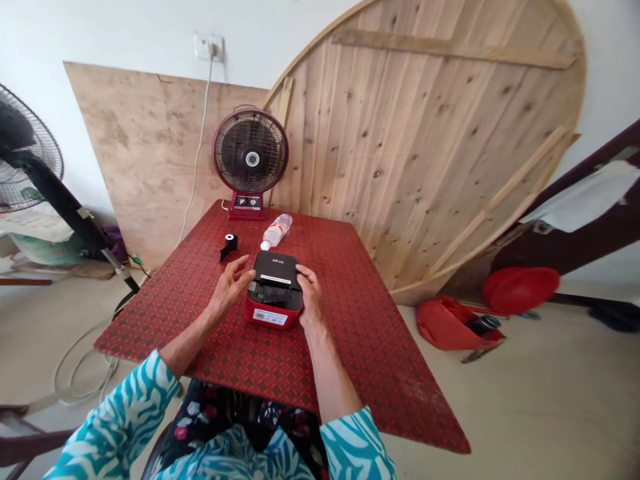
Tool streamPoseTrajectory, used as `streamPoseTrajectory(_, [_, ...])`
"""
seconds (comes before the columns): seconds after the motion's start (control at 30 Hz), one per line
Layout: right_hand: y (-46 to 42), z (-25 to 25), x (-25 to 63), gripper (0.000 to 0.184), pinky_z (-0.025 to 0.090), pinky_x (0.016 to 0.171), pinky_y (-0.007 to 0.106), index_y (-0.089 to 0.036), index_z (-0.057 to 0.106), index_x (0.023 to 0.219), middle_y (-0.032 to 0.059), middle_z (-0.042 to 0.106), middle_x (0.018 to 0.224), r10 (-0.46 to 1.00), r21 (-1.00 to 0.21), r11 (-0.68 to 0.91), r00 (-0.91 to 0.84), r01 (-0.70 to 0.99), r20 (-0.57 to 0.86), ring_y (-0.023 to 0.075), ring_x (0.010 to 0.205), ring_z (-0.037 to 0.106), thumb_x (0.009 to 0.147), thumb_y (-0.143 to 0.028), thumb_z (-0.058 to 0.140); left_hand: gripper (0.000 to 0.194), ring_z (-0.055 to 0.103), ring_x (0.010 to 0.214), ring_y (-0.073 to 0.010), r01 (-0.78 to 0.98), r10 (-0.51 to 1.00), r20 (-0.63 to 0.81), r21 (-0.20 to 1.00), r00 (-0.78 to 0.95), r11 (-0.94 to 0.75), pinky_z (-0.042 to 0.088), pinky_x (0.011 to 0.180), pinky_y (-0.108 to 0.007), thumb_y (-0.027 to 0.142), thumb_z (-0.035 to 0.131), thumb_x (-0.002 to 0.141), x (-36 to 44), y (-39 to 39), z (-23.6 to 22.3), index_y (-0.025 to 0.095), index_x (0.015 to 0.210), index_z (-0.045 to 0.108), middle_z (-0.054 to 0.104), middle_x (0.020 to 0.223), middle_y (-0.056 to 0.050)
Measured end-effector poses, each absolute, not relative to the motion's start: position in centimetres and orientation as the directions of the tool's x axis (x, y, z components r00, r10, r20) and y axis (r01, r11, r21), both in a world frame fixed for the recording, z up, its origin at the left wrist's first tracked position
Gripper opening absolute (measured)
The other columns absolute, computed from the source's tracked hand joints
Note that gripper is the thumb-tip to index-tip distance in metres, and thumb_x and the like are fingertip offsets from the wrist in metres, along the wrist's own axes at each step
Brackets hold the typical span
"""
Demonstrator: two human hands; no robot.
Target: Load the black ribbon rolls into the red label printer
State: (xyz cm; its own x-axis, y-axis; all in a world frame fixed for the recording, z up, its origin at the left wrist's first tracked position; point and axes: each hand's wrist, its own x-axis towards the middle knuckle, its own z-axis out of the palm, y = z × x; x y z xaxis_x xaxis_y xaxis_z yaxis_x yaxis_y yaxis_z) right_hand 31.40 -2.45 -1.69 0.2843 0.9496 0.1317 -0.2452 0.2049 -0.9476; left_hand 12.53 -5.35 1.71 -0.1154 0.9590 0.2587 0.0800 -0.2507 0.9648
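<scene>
A small label printer (pixel 275 268), with a black lid and a red base, sits on the table in front of me. White print marks its lid, and a white sticker (pixel 270 317) is on its front. Dark material shows at its front slot. My left hand (pixel 232 281) is beside the printer's left side, fingers apart, the fingertips close to the lid's edge. Against the right side of the printer rests my right hand (pixel 311 293), its fingers stretched along the lid's edge. Behind and left lies a black roll (pixel 229 247) with a white core, its end loose.
A clear plastic bottle (pixel 277 232) lies on its side behind the printer. At the table's (pixel 350 347) back stands a red fan (pixel 251 157). A large round wooden board (pixel 400 147) leans on the wall. Right, on the floor, is a red bag (pixel 445 325); left, a standing fan (pixel 55 187).
</scene>
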Motion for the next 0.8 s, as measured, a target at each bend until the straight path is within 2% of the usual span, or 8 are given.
streamPoseTrajectory(0.1, [-2.7,-0.7,31.5,0.036,0.047,0.089,0.038,-0.024,0.064,0.104,0.0011,0.069,0.104,0.966,-0.951,0.139,0.251,-0.278,0.068,0.0197,0.095,0.061,0.069,-0.033,0.062,0.059,0.057,0.114,-0.0286,-0.17,0.996,0.002,0.985,-0.092,-0.017,0.046,0.094,-0.039,0.032,0.068,0.07,13.3,-3.8,1.4,0.018,0.127,0.055,0.06,0.127,-0.011])
streamPoseTrajectory(0.2, [-3.1,-0.1,31.6,0.039,0.047,0.09,0.039,-0.025,0.063,0.106,0.0012,0.068,0.106,0.974,-0.953,0.125,0.22,-0.278,0.063,0.0198,0.095,0.062,0.068,-0.031,0.062,0.069,0.064,0.095,-0.0246,-0.277,0.997,-0.072,0.959,-0.029,0.061,0.05,0.082,-0.035,0.026,0.066,0.067,13.8,-3.5,1.4,0.018,0.133,0.049,0.067,0.116,-0.01])
streamPoseTrajectory(0.27, [-3.3,0.0,31.6,0.04,0.047,0.09,0.039,-0.026,0.062,0.108,0.0017,0.068,0.109,0.976,-0.953,0.129,0.208,-0.275,0.072,0.0201,0.097,0.061,0.068,-0.031,0.061,0.07,0.065,0.092,-0.0229,-0.299,0.998,-0.061,0.952,0.013,0.062,0.05,0.079,-0.033,0.024,0.065,0.065,13.8,-3.6,1.5,0.017,0.132,0.05,0.067,0.114,-0.009])
streamPoseTrajectory(0.43, [-3.5,-0.3,31.6,0.041,0.047,0.091,0.039,-0.025,0.059,0.112,0.0032,0.065,0.114,0.973,-0.953,0.139,0.216,-0.269,0.081,0.0204,0.103,0.059,0.071,-0.031,0.06,0.067,0.061,0.106,-0.0251,-0.332,0.996,-0.003,0.943,0.094,0.034,0.047,0.088,-0.034,0.023,0.066,0.066,13.7,-3.8,1.5,0.018,0.131,0.052,0.064,0.122,-0.009])
streamPoseTrajectory(0.67, [-3.7,-0.3,31.6,0.045,0.05,0.084,0.038,-0.024,0.058,0.115,0.0046,0.066,0.114,0.973,-0.951,0.127,0.221,-0.281,0.065,0.0198,0.095,0.063,0.071,-0.033,0.06,0.063,0.058,0.114,-0.0261,-0.432,0.987,0.048,0.902,0.154,0.024,0.045,0.095,-0.037,0.03,0.064,0.076,13.6,-4.1,-0.3,0.024,0.137,0.046,0.058,0.133,-0.007])
streamPoseTrajectory(0.8, [-3.5,-1.1,31.5,0.046,0.05,0.086,0.037,-0.023,0.057,0.117,0.0048,0.066,0.116,0.967,-0.948,0.138,0.247,-0.287,0.066,0.0195,0.099,0.063,0.072,-0.035,0.061,0.068,0.057,0.116,-0.0272,-0.484,0.967,0.068,0.873,0.246,0.062,0.045,0.094,-0.037,0.022,0.063,0.07,13.0,-4.0,-1.0,0.023,0.136,0.048,0.055,0.136,-0.008])
